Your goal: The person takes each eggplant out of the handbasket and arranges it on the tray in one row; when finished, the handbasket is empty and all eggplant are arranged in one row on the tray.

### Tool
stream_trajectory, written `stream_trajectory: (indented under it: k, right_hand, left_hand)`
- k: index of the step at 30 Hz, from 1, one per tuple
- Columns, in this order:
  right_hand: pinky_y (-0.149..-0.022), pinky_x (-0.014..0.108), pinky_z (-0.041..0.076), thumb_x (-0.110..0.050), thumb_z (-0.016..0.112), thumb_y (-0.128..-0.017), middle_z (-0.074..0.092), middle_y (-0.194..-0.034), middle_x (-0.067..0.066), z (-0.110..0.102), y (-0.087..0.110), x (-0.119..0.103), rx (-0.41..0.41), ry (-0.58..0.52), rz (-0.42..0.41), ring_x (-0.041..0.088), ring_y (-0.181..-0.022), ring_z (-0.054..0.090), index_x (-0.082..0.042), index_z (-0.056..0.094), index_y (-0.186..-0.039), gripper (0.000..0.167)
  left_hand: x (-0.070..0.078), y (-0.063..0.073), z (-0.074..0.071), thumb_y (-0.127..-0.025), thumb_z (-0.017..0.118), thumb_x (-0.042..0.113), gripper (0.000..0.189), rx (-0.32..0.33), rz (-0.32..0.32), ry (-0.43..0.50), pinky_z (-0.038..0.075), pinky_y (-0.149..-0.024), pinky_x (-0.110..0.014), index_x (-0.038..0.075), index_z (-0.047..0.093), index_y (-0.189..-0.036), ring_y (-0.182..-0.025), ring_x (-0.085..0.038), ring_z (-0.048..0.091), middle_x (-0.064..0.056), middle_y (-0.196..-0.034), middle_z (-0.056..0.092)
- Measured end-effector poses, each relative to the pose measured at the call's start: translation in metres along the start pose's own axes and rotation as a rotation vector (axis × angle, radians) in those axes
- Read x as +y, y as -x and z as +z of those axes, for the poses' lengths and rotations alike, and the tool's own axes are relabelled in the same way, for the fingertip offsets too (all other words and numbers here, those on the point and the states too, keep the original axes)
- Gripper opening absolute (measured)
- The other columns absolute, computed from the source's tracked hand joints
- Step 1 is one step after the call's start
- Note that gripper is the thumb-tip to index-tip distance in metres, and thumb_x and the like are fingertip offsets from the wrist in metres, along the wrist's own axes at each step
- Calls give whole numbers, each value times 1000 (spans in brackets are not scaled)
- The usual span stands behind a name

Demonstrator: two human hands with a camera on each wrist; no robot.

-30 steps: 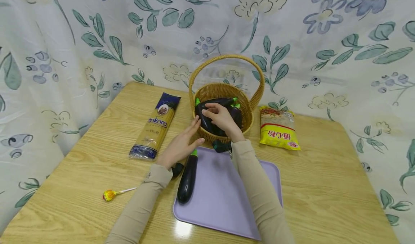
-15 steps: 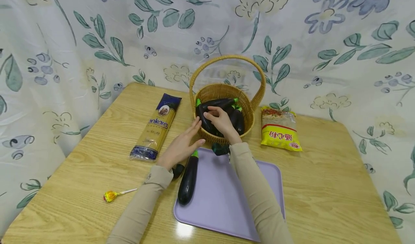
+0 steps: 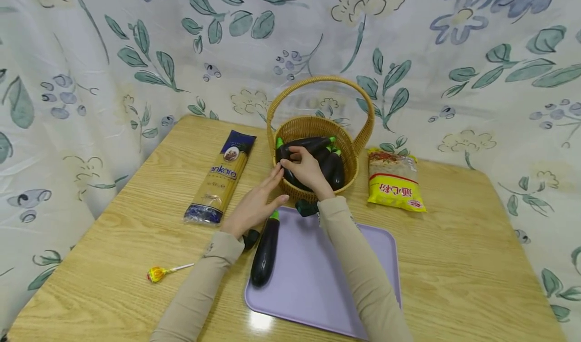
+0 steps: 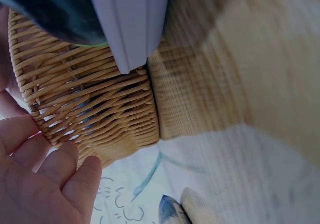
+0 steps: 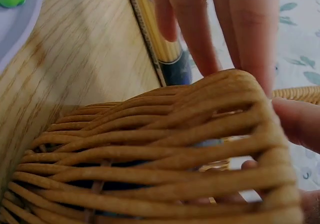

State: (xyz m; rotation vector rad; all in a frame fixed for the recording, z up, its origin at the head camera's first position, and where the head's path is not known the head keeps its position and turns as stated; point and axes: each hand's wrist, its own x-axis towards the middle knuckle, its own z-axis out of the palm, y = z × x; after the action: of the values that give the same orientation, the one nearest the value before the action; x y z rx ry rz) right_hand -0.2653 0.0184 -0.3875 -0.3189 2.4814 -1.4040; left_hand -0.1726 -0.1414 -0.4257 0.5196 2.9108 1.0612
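A wicker basket with a tall handle holds several dark eggplants with green stems. My left hand lies against the basket's left side, fingers extended and fingertips at the rim; the left wrist view shows these fingers beside the weave. Inside the basket, my right hand bends its fingers over the leftmost eggplant, its thumb close to the left fingertips. I cannot tell whether it grips that eggplant. Another eggplant lies along the left side of a lilac tray.
A spaghetti packet lies left of the basket, and a yellow pasta bag sits to its right. Near the left forearm is a wrapped lollipop. A floral curtain hangs behind the wooden table.
My right hand has shifted slightly down and left within the basket, bringing its thumb closer to the left fingertips. The left hand keeps its place at the rim.
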Motion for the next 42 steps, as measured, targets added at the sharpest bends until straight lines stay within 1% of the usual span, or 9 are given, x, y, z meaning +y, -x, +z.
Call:
stream_trajectory:
  k: [3,8,16,22,24,29,34,37,42]
  right_hand:
    - [-101,42,50,-33,58,-97,47,-143,15,0,-1,1,-5,4,-3,30,-130,51,-13,37,-147,58]
    - [-102,44,49,-28,55,-99,44,-146,15,0,-5,6,-10,19,-2,31,-132,49,-14,33,-149,57]
    - [-104,45,47,-15,56,-97,42,-147,17,2,-7,8,-26,43,-58,32,-131,48,-11,34,-148,56]
    - [-110,48,40,-21,58,-96,37,-152,16,1,-9,12,-40,72,-37,33,-137,42,-14,31,-150,61]
    - [-111,49,40,-24,58,-96,35,-154,15,1,-9,12,-43,60,-23,34,-138,40,-15,31,-150,61]
    - [-109,52,40,-27,58,-96,35,-153,16,-1,-8,10,-8,17,-4,36,-138,40,-17,30,-151,62]
    - [-110,53,39,-28,58,-96,34,-154,14,-4,-4,7,27,-33,4,35,-139,38,-18,29,-152,64]
    - [-111,54,36,-30,57,-96,30,-157,12,-5,-2,5,27,-38,11,34,-142,33,-20,26,-153,65]
    - [-114,54,33,-33,54,-98,24,-161,8,-8,1,3,46,-48,8,31,-147,26,-23,22,-154,65]
  left_hand:
    - [2,-1,2,-95,34,67,78,-2,12,5,32,-114,-55,23,13,-156,-146,-31,28,12,-164,1]
    - [3,-3,3,-93,31,70,81,3,31,10,32,-114,-55,23,13,-156,-146,-32,28,6,-165,4]
    - [5,-2,4,-94,33,67,78,3,33,17,32,-114,-54,25,11,-156,-147,-30,26,4,-166,5]
    - [4,-3,4,-94,34,67,78,6,38,23,33,-114,-54,26,10,-156,-147,-28,27,4,-165,6]
    - [4,-3,4,-94,34,66,78,8,40,25,32,-115,-53,25,11,-156,-147,-28,26,4,-165,6]
    - [5,-3,4,-95,35,65,78,6,33,20,31,-115,-53,21,14,-156,-147,-29,26,7,-165,4]
    - [4,-1,2,-96,36,63,78,8,26,10,34,-113,-56,20,14,-157,-144,-33,30,6,-165,4]
    - [2,-1,2,-96,37,63,78,7,18,9,35,-111,-57,19,14,-157,-143,-35,32,5,-165,4]
    - [0,0,1,-97,37,62,78,3,4,13,34,-112,-57,17,15,-157,-143,-37,33,10,-164,0]
